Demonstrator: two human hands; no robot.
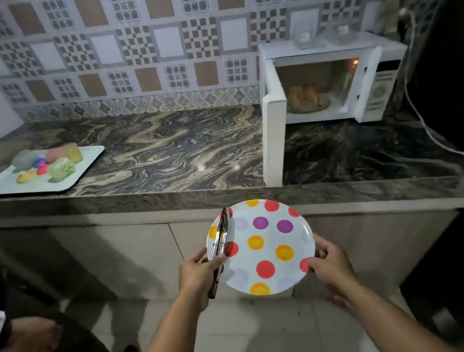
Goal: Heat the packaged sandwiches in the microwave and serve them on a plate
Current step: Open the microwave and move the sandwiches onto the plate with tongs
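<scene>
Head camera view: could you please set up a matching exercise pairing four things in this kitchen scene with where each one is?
Things:
1. tongs
2. polka-dot plate
3. sandwiches
4. tray

Places:
A. inside the open microwave
B. on the left part of the countertop
C. gripped by the left hand, lying across the plate's left edge
D. held in front of the counter, with the right hand on its right rim

Pairs: 1-C, 2-D, 3-A, 4-B

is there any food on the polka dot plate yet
No, the round white plate with coloured dots bears only the metal tongs across its left rim; no food lies on it.
</scene>
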